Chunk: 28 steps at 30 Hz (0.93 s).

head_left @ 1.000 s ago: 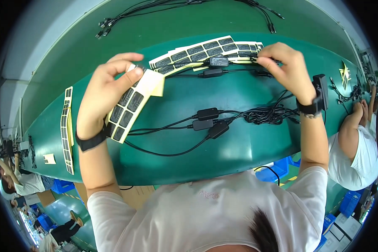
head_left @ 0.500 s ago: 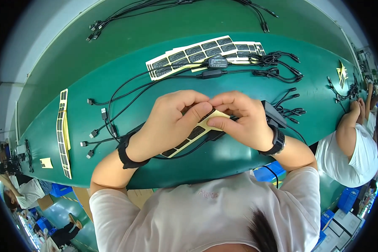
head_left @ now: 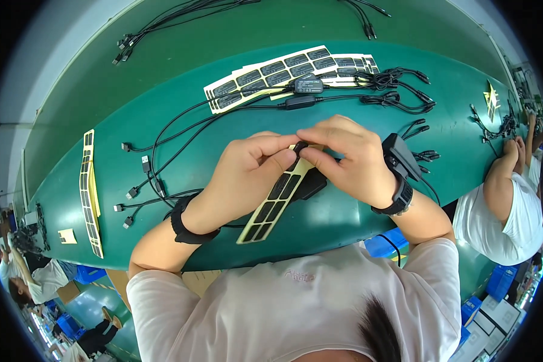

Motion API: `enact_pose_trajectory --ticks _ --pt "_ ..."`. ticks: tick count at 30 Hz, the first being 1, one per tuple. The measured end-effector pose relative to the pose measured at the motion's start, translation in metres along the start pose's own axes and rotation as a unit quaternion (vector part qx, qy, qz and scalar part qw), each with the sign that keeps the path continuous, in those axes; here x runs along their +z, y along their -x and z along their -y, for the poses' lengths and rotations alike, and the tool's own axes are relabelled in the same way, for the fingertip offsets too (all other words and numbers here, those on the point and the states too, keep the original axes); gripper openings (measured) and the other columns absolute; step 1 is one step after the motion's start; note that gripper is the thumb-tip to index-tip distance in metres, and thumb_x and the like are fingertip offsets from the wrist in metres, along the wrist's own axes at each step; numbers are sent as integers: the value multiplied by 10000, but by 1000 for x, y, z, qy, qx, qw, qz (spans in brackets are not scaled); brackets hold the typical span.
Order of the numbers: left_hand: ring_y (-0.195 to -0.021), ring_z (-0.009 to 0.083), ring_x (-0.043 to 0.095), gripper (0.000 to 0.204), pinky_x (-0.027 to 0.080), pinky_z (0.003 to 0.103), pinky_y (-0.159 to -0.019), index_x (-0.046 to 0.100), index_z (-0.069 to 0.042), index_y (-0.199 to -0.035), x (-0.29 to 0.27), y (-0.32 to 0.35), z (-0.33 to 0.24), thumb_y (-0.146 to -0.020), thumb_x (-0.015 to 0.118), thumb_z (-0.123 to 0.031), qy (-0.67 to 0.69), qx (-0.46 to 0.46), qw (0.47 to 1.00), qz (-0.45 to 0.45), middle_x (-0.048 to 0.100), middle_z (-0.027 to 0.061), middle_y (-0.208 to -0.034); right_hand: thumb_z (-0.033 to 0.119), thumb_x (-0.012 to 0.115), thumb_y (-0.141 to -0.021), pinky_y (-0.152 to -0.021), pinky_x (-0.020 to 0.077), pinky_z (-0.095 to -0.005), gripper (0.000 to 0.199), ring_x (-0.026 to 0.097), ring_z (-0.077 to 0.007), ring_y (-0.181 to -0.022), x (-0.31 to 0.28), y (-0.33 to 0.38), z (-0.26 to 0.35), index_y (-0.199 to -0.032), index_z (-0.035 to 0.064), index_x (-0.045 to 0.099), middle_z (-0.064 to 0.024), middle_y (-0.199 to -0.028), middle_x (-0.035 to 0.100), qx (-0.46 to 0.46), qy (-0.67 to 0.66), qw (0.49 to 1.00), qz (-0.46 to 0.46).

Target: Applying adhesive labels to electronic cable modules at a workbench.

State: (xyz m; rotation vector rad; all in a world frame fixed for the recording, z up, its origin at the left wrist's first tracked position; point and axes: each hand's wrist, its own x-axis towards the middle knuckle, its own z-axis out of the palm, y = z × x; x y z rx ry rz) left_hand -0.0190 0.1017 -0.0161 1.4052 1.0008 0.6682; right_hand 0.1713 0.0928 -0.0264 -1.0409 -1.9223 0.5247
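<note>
My left hand [head_left: 256, 166] pinches the upper end of a pale yellow strip of black stickers [head_left: 276, 194], which slants down toward my chest. My right hand [head_left: 351, 158] closes thumb and forefinger at that same end, on a black sticker [head_left: 299, 147] that stands partly up from the backing. The fingertips of both hands nearly meet there. Under the strip, a dark cable module [head_left: 312, 186] lies on the table, partly covered by the strip and my hand. A black angular device [head_left: 399, 157] stands beside my right wrist.
Sticker sheets [head_left: 271, 75] lie across the far side, with black cables and a labelled cable module [head_left: 308, 85] over them. USB plugs [head_left: 145, 163] lie on the left, near another sticker strip [head_left: 89, 193]. A co-worker [head_left: 495, 211] sits at the right edge.
The strip has swung to a steeper slant, its lower end nearer my chest. My right hand has shifted slightly up, and the sticker at the fingertips now stands up more.
</note>
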Motion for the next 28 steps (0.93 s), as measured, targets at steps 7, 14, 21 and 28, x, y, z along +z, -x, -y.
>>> enact_pose_trajectory --ticks 7,14,21,28 --pt "-755 81 593 207 490 219 -691 646 23 -1046 -1 2 -6 -892 598 -106 106 -84 991 10 656 48 -876 -44 698 -666 -596 485 -324 196 603 -257 -703 0 4 -1 -853 -6 656 -103 -836 624 -98 57 993 -14" --pt "-696 76 563 193 473 209 -653 616 19 -945 -11 0 0 -939 520 -148 215 -84 972 -50 631 23 -820 -34 681 -670 -639 492 -343 137 591 -285 -780 -17 0 21 -791 10 635 -108 -853 613 -250 35 967 41" --pt "-639 102 435 198 359 222 -565 524 22 -998 -115 51 -91 -910 509 -156 257 176 949 -54 469 46 -773 2 675 -718 -726 507 -324 377 620 -253 -763 -71 -16 9 -1091 23 624 -111 -918 640 57 -82 995 2" --pt "-783 179 547 304 434 258 -720 564 -77 -1063 -73 42 -48 -832 648 -256 -270 136 952 59 574 69 -884 14 649 -782 -771 498 -287 627 607 -209 -865 -19 0 6 -1357 129 427 -71 -974 651 137 42 936 321"
